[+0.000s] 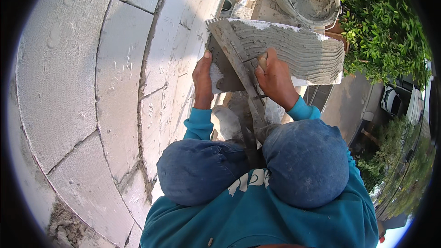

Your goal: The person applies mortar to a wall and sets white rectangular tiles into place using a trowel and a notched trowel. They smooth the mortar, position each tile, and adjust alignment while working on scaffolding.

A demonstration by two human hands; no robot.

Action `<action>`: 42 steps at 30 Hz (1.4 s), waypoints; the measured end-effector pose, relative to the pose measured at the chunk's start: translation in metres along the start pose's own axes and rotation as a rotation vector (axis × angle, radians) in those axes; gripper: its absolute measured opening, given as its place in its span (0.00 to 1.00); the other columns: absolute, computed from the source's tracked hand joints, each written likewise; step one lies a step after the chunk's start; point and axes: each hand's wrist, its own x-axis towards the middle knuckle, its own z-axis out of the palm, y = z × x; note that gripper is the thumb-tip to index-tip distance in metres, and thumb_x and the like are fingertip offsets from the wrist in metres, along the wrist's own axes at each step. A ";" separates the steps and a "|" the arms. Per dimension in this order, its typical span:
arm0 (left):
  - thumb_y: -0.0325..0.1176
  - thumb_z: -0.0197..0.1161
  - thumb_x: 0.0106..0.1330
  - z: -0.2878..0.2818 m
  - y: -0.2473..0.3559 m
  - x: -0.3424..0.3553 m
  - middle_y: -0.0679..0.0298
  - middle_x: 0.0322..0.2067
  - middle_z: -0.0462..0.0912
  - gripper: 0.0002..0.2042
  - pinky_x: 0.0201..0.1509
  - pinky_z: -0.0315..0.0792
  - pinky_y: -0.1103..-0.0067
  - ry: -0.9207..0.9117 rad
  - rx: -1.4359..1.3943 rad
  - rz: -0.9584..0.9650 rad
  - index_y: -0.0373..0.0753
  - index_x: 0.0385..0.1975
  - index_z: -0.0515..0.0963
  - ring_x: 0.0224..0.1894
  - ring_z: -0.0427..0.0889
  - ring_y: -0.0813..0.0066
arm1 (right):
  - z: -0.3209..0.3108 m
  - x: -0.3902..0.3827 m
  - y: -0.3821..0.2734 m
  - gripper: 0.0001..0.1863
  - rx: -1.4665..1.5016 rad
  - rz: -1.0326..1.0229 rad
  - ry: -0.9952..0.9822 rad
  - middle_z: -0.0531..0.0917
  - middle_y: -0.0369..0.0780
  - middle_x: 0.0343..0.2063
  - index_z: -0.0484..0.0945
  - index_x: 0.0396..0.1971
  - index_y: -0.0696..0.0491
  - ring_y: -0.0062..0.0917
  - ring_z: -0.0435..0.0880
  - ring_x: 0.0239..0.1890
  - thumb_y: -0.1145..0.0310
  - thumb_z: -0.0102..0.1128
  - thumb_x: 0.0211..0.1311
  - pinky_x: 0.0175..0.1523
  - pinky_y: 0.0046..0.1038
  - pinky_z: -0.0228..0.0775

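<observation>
A pale rectangular building block (pixel 299 82) lies across in front of my knees. Grey mortar (pixel 298 48) coats most of its face, combed into wavy ridges over the right part. My right hand (pixel 276 80) is closed round the handle of a notched trowel (pixel 235 59). Its long metal blade slants over the left part of the block, teeth showing at the upper end, with mortar smeared on it. At the block's left end, my left hand (pixel 202 80) grips the edge with the thumb pointing up; its other fingers are mostly hidden.
A wall of large pale blocks (pixel 124 64) with grey joints rises close on my left. Beyond the block stands a bucket (pixel 279 0) holding wet mortar. Leafy branches (pixel 386 32) crowd the right side. Farther down at right, a white car (pixel 391 100) is parked.
</observation>
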 end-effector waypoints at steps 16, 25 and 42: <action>0.65 0.36 0.70 -0.009 -0.002 0.006 0.50 0.50 0.80 0.41 0.58 0.72 0.70 0.055 -0.246 -0.118 0.27 0.58 0.70 0.50 0.79 0.61 | 0.004 -0.003 -0.006 0.14 0.239 -0.036 -0.196 0.78 0.51 0.28 0.68 0.41 0.57 0.49 0.78 0.31 0.74 0.59 0.56 0.38 0.41 0.70; 0.59 0.43 0.74 0.011 0.011 -0.002 0.54 0.59 0.74 0.35 0.64 0.66 0.71 -0.055 -0.077 0.054 0.31 0.64 0.65 0.58 0.74 0.64 | -0.079 -0.065 0.091 0.15 -0.151 0.116 0.153 0.80 0.46 0.23 0.72 0.41 0.54 0.47 0.80 0.22 0.72 0.60 0.52 0.29 0.37 0.71; 0.61 0.23 0.75 0.002 0.000 0.002 0.55 0.74 0.49 0.38 0.77 0.38 0.70 -0.167 0.323 0.412 0.35 0.73 0.47 0.76 0.47 0.63 | -0.105 -0.072 0.127 0.13 -0.149 0.385 0.141 0.79 0.50 0.24 0.71 0.40 0.55 0.51 0.80 0.29 0.72 0.57 0.54 0.34 0.42 0.70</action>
